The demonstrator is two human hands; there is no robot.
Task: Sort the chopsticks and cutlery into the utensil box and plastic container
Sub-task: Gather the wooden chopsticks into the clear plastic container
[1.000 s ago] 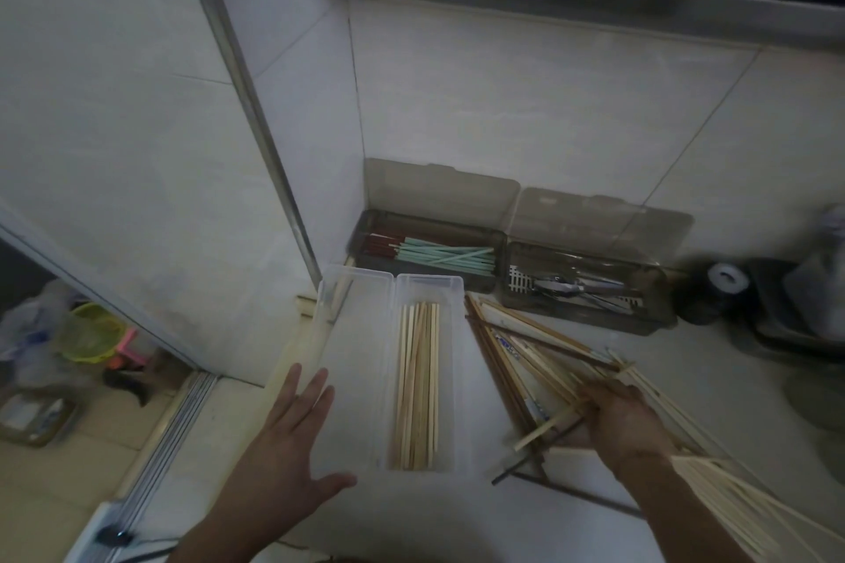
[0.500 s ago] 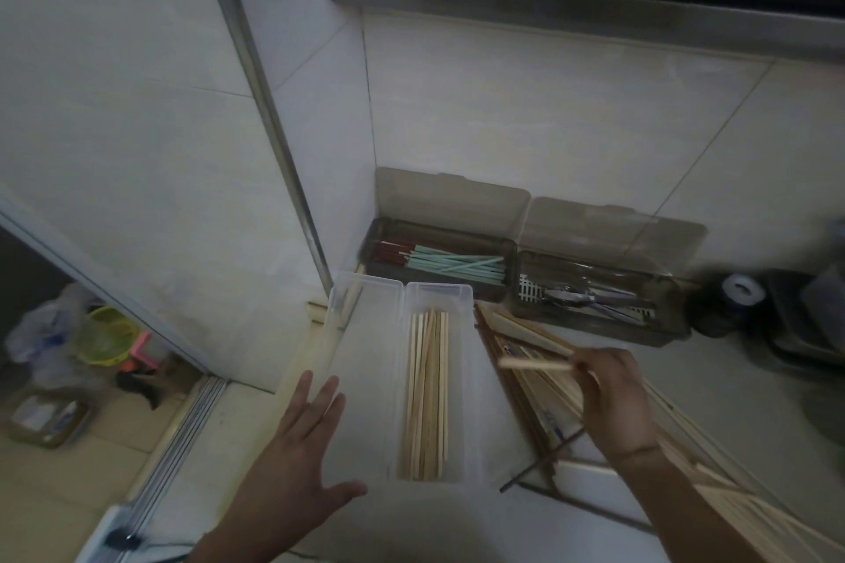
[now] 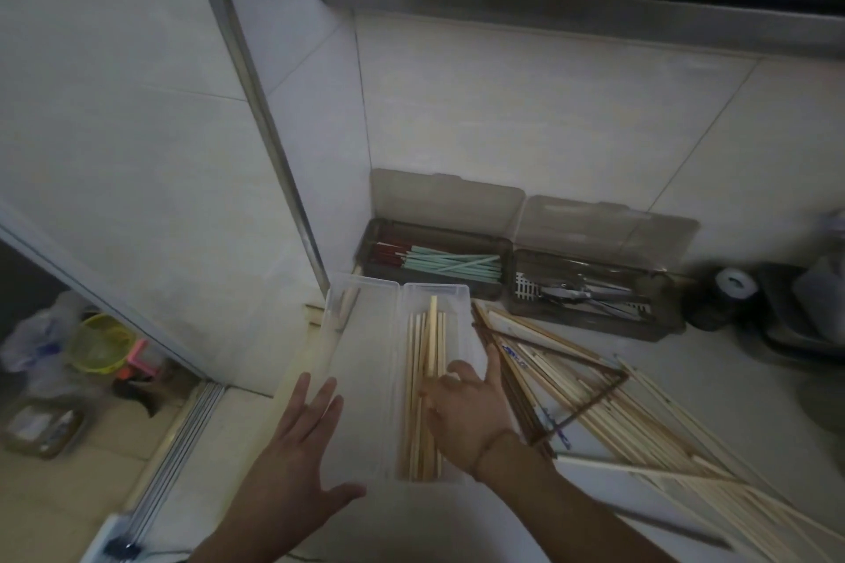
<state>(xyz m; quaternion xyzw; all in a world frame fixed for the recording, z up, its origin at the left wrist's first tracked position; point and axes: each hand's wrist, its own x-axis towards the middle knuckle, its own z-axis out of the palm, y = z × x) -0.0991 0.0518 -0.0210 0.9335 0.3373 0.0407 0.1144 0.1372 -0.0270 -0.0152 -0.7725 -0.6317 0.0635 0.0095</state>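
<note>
A clear plastic container (image 3: 462, 306) lies in front of me with several wooden chopsticks (image 3: 414, 402) along its length; its open lid (image 3: 366, 347) is at its left. My right hand (image 3: 471, 416) is over the container and pinches one wooden chopstick (image 3: 432, 325), which lies tilted on the others. My left hand (image 3: 297, 448) rests flat with spread fingers at the lid's near left. At the wall stand two dark utensil boxes: the left one (image 3: 370, 251) holds green and red chopsticks, the right one (image 3: 663, 311) metal cutlery. A loose pile of wooden chopsticks (image 3: 649, 421) spreads to the right.
Tiled walls close the corner behind the boxes, and a metal strip (image 3: 256, 105) runs down the left wall. A dark round object (image 3: 731, 288) stands at the right of the cutlery box. The counter edge drops at my left to a floor with a yellow basket (image 3: 100, 343).
My right hand picked a chopstick from the pile on the right and carried it left into the clear container. My left hand stayed by the lid.
</note>
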